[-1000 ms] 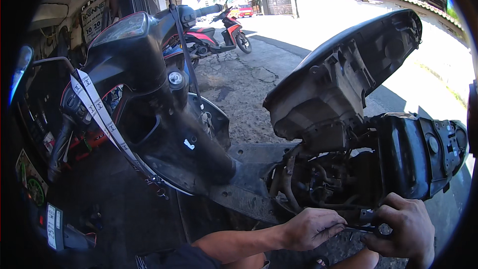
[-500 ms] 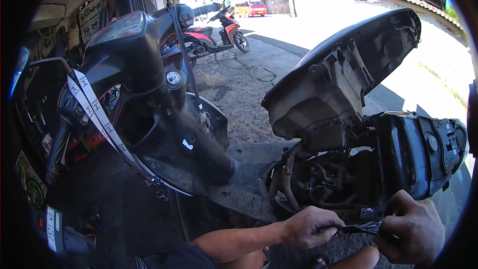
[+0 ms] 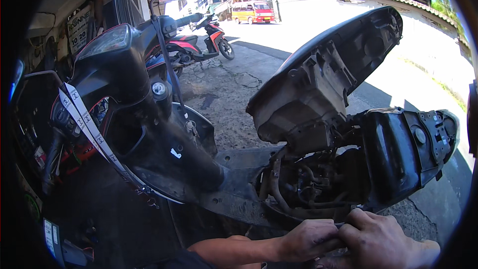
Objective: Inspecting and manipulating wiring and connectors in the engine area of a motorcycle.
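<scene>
My left hand (image 3: pixel 309 240) and my right hand (image 3: pixel 377 241) meet at the lower right, just in front of the scooter's open engine bay. Both are closed, with fingertips pressed close together. A small bit of something thin shows between them; my fingers cover most of it, so I cannot make out its kind. Beyond my hands stands a black scooter with its seat (image 3: pixel 323 79) tilted up. Beneath it, the engine bay (image 3: pixel 311 184) lies uncovered, with pipes and engine parts in view. The shiny black rear section (image 3: pixel 388 154) is right of the bay.
A ribbed footboard (image 3: pixel 239 206) leads left to the scooter's front column. A white lanyard (image 3: pixel 89 119) and a dark strap (image 3: pixel 169 65) hang from the handlebar. Behind stand a red and black scooter (image 3: pixel 204 45) and a red van (image 3: pixel 252 13) on the road.
My hands have come together, and my right hand has moved left, hiding the thin dark piece seen between them before. The view has shifted slightly, and the van appears nearer.
</scene>
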A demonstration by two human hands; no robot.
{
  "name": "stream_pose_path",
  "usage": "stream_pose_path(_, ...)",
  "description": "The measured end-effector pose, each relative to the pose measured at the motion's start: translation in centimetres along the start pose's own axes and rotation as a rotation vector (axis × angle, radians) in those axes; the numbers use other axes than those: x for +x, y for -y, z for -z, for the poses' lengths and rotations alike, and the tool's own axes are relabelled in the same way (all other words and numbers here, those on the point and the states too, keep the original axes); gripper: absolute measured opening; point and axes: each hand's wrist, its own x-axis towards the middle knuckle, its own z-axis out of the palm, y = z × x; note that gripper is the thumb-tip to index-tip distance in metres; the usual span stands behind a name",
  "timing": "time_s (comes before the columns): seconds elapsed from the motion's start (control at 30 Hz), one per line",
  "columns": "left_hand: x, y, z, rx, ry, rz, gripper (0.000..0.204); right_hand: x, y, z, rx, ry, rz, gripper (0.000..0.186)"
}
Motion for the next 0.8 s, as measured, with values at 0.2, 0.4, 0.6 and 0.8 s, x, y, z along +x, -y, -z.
stream_pose_path(0.2, 0.1, -2.1, -1.0, 0.119, 0.01, -0.244, 0.012, -2.7, -0.2, -0.7, 0.133, 0.036, 0.045, 0.03)
stream_pose_path(0.4, -3.6, -3.3, 3.3, 0.335, 0.617, -0.28, 0.031, -6.7, -1.6, 1.3, 0.701, 0.388, 0.406, 0.02)
stream_pose_path(0.6, -5.9, -3.1, 5.5, -0.054, -0.162, 0.547, 0.012, -6.3, -13.7, 2.1, 0.116, -0.816, -0.35, 0.051)
stream_pose_path(0.8, -3.6, 0.8, 2.6, -0.318, -0.444, 0.485, 0.024, -1.1, -30.1, 5.7, -0.232, -0.96, -0.634, 0.067)
